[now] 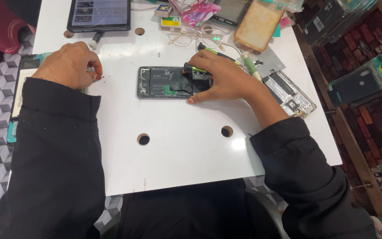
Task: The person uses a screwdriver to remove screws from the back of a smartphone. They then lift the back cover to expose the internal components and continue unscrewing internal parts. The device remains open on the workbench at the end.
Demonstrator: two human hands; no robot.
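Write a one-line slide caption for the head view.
Right hand presses a green-tipped screwdriver into an opened black smartphone on a white table; left hand rests nearby.

Place: a phone repair shop.
Bench: white worktable (pixel 182 150) with round holes.
Signs of repair: opened smartphone (pixel 166 82), a detached phone back panel (pixel 289 94), a precision screwdriver (pixel 215 53).
Stock: phone cases (pixel 363 82) racked at right.
Also: tablet (pixel 99 14), eyeglasses (pixel 195 36).

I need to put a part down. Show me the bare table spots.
Bare white table lies in front of the opened phone, around the two holes, between both sleeves. The far edge is crowded: tablet, glasses, phone case.
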